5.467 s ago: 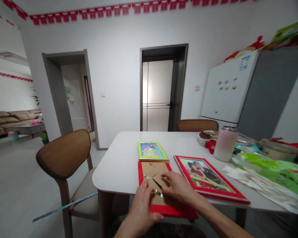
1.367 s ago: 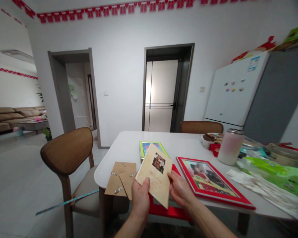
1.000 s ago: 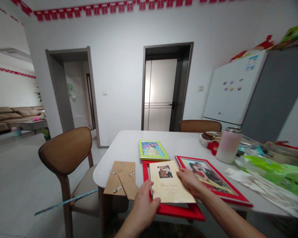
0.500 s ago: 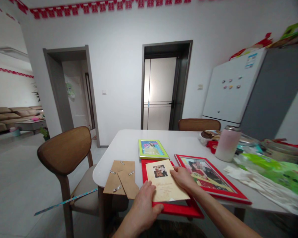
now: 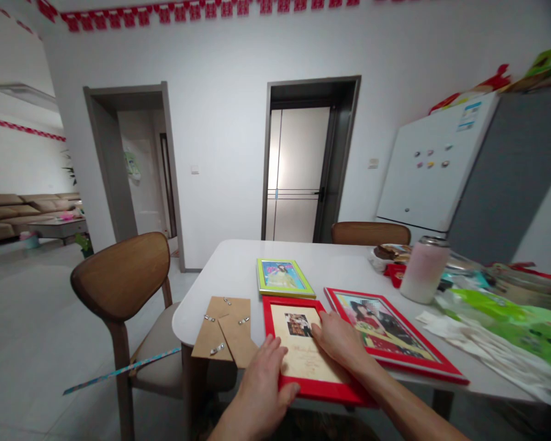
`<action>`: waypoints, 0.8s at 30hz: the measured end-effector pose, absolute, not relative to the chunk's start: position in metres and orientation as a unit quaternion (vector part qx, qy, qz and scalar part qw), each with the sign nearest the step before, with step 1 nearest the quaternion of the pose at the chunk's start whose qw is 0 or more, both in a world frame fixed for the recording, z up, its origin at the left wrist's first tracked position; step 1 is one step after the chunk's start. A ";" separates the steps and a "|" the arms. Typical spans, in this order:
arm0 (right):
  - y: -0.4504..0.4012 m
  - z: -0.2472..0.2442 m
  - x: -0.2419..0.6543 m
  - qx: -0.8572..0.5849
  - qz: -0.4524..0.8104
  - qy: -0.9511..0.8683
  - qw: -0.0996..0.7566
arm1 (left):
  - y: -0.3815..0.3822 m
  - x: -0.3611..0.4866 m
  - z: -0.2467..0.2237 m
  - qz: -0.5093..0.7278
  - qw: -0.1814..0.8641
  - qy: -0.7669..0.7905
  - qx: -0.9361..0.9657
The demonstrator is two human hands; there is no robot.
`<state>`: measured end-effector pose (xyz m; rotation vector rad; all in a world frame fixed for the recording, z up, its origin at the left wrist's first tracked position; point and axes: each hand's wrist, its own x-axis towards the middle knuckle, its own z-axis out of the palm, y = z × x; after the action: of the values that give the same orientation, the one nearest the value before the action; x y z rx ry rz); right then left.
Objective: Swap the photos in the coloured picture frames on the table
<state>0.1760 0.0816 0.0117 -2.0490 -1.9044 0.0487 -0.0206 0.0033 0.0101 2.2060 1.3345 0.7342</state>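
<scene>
A cream photo print with a small picture near its top and faint lettering lies within the border of a red picture frame. My left hand grips the frame's near left corner, its fingers along the left side and its thumb over the bottom border. On the other side, my right hand holds the right border, with its thumb on the print; its other fingers are partly hidden. A brown backing board with metal clips lies to the left, its stand leg angled toward my left hand.
Beyond the frame lies a green-framed picture; a larger red-framed picture is at the right. A pink and white flask, a green plastic package and white cloth gloves crowd the table's right side. A wooden chair stands left.
The print, tilted over the red frame before, now lies down inside its border. Both hands stay at the frame's sides, and the view has shifted slightly.
</scene>
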 end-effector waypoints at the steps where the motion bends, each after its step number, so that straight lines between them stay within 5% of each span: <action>1: 0.080 0.013 0.172 -0.712 0.007 -0.679 0.181 | 0.004 -0.032 0.009 0.272 0.221 0.490 0.798; 13: 0.049 0.011 0.032 -0.509 0.075 -0.825 0.235 | 0.043 -0.127 -0.024 0.220 0.051 0.669 0.708; 19: 0.046 0.021 0.067 -0.490 0.109 -0.801 0.327 | 0.029 -0.099 0.001 0.266 0.074 0.620 0.735; 24: 0.027 0.030 0.135 -0.522 0.117 -0.782 0.320 | 0.015 -0.043 0.022 0.276 0.153 0.559 0.767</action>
<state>0.1347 0.0275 0.0300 -1.3723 -2.0545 0.3064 -0.0427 0.0152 0.0221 2.1989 1.6017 0.7928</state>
